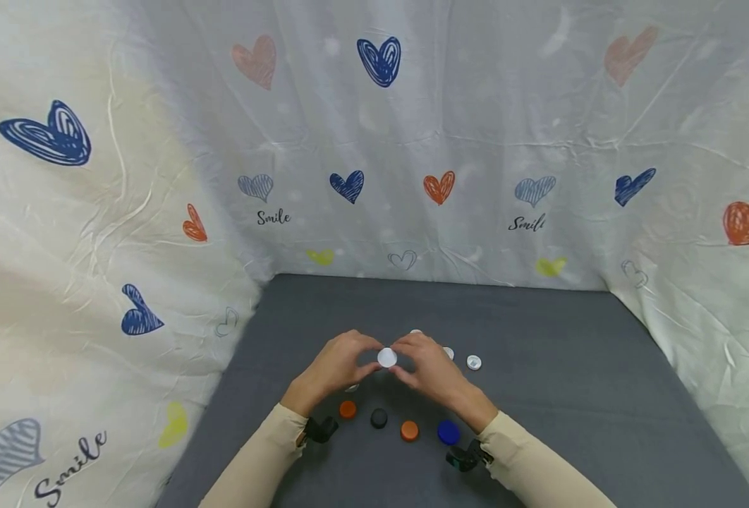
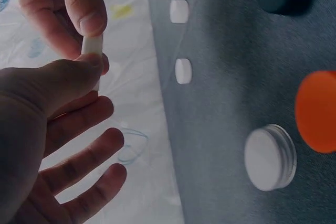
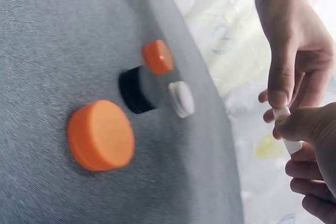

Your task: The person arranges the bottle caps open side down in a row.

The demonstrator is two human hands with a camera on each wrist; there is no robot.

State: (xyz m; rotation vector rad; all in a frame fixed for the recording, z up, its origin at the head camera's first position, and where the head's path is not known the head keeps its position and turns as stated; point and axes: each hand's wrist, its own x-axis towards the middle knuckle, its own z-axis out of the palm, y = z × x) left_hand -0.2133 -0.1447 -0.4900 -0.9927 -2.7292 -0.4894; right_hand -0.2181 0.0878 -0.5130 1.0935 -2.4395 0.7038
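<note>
Both hands hold one round white cap (image 1: 387, 358) up over the grey table. My left hand (image 1: 339, 363) pinches its left edge between thumb and index finger; the other fingers spread loosely in the left wrist view. On the opposite edge, my right hand (image 1: 430, 367) pinches it with thumb and index finger. Edge-on, the cap looks like a thin white strip (image 3: 290, 142) in the right wrist view. Below the hands lie an orange cap (image 1: 348, 410), a black cap (image 1: 379, 418), a second orange cap (image 1: 409, 431) and a blue cap (image 1: 448, 432).
A white cap (image 2: 268, 158) lies close to the left orange cap, partly hidden by the left hand in the head view. Beyond the right hand are more white caps, one of them (image 1: 474, 363) fully visible. A heart-printed white cloth (image 1: 438, 106) surrounds the grey table (image 1: 571, 423).
</note>
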